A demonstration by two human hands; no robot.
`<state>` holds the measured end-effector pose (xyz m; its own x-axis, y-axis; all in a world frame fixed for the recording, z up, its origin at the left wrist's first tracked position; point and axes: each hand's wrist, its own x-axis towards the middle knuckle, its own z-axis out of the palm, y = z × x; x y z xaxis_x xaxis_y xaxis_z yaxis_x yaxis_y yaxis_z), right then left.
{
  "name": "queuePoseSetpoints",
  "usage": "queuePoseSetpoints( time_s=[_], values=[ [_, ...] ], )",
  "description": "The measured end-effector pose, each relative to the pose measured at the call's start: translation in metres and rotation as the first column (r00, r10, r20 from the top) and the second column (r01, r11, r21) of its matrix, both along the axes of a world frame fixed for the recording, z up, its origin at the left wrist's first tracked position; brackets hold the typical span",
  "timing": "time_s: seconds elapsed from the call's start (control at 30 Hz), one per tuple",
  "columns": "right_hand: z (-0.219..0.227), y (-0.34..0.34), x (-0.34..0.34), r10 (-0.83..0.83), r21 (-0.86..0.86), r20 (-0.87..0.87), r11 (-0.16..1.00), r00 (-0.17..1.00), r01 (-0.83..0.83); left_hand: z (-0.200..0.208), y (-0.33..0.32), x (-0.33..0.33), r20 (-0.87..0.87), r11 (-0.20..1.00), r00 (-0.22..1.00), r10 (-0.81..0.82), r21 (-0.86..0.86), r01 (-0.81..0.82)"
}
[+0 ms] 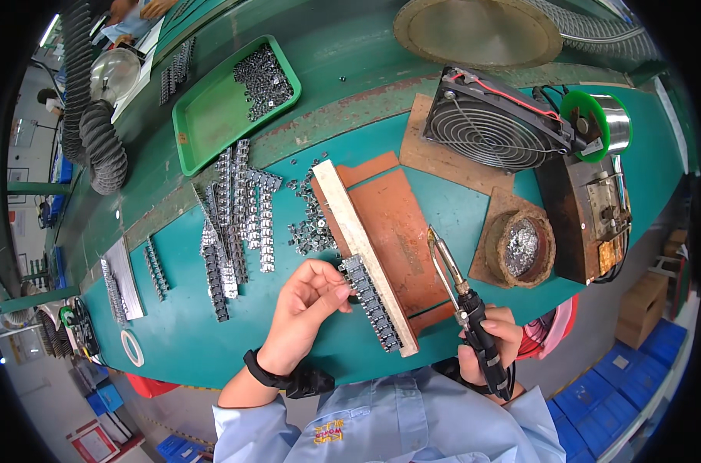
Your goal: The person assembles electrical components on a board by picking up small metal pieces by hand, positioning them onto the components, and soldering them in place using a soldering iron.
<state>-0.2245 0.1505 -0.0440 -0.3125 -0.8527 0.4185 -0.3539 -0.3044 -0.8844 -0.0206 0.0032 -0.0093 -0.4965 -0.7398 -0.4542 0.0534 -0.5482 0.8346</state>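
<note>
My right hand (497, 339) is wrapped round a soldering iron (480, 328) with a black handle and a thin metal tube along its shaft. Its tip points up and away, over a reddish-brown board (401, 231). A pale wooden bar (358, 231) lies slanted along the board's left edge. Against the bar's near end rests a strip of small dark components (374, 309) in a row. My left hand (310, 297) is closed in a pinch at the strip's upper left edge; what lies between its fingertips is too small to make out. Loose metal parts (313, 231) are heaped just beyond that hand.
Several component strips (239, 208) lie left of the heap. Behind them a green tray (204, 127) holds more small parts. At the right stand a black fan (497, 119), a solder spool (616, 127), a round pot (547, 247) and a metal box (570, 216).
</note>
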Motion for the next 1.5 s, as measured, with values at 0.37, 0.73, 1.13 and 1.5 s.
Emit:
queuePoseSetpoints(
  time_s=[0.37, 0.73, 1.13, 1.5],
  values=[
    [-0.001, 0.0, -0.001, 0.003, -0.009, -0.001, 1.0, 1.0, -0.003, -0.002, 0.001, 0.001, -0.04, 0.999, 0.999, 0.015, 0.043, -0.013],
    [-0.004, 0.001, 0.0, -0.023, -0.047, 0.067, 0.999, 0.997, 0.026, 0.001, -0.001, 0.004, -0.058, 0.988, 0.995, -0.082, 0.127, 0.089],
    [0.026, -0.001, -0.005, 0.065, 0.011, 0.039, 0.998, 0.997, -0.065, -0.001, 0.001, 0.005, -0.015, 0.987, 0.988, -0.151, 0.047, 0.151],
    [0.036, -0.012, 0.001, 0.144, 0.055, -0.173, 0.989, 0.974, -0.137, -0.001, 0.002, 0.005, -0.008, 0.99, 0.99, -0.143, 0.001, 0.143]
  ],
)
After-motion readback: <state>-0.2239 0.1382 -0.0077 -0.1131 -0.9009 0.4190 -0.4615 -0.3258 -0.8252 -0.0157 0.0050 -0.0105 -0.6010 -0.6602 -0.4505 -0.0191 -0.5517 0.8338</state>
